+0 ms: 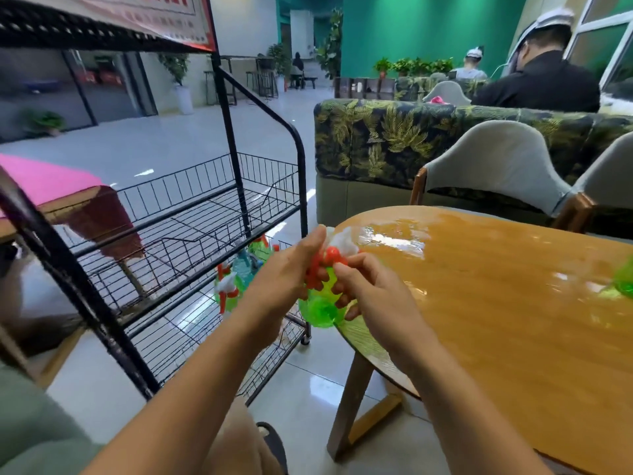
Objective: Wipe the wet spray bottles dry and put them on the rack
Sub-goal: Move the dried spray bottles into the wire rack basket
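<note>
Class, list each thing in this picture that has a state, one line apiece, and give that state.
Green spray bottle: held off the table between both hands.
White cloth: bunched against the bottle's red sprayer.
Left grip: curled round the sprayer end.
Right grip: curled round the green body.
Rack bottles: set on a lower shelf of the rack.
Second green bottle: on the table, untouched.

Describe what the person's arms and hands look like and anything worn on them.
Both forearms are bare, and the left hand and right hand wear no gloves; no rings, watch or bracelet show. A grey-green sleeve shows lower left.
</note>
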